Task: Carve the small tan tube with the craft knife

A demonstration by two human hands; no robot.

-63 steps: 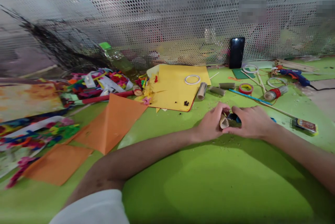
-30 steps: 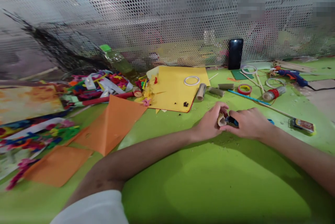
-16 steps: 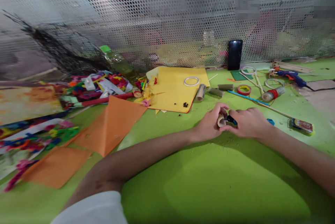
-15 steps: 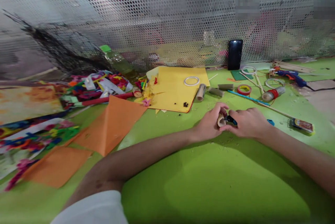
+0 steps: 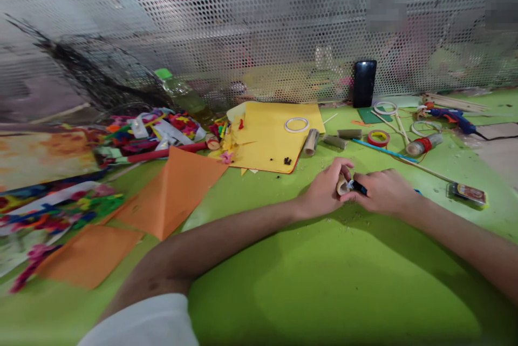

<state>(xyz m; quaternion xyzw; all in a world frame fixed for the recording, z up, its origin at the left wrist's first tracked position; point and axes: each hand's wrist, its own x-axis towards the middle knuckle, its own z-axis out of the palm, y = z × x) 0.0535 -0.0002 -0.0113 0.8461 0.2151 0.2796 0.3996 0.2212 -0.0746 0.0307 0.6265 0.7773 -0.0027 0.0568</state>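
1. Two orange sheets [image 5: 172, 192] are laid toward the left edge of the green surface [image 5: 343, 286]; behind them coloured scraps [image 5: 162, 130] are heaped.
2. Near the far edge, a bottle [image 5: 182, 95] capped in green is placed; a yellowish tint is seen through its wall, but whether liquid is held cannot be told.
3. A yellow folder [image 5: 263, 141] is spread toward the far edge, with a white ring [image 5: 297, 131] and small black bits [image 5: 287, 161] rested on it.
4. By the left hand [image 5: 324, 189], a wooden tube [image 5: 342, 187] is pinched between thumb and fingers, right of the surface's middle, its hollow mouth left exposed.
5. By the right hand [image 5: 384, 189], a blue tool [image 5: 359, 189] is gripped, its pale tip brought to the tube's mouth; whether the wall is touched cannot be told.
6. The step in hand is judged to be scraping or trimming of that mouth, since pale crumbs [image 5: 356, 222] are scattered below. For the next stroke, a firm grip on the tube is called for, with fingertips kept clear of the tip.
7. Toward the right edge, a small clear packet [image 5: 468, 195] is set down; its contents cannot be made out. A glue gun [image 5: 451, 116] is laid nearer the far right corner.
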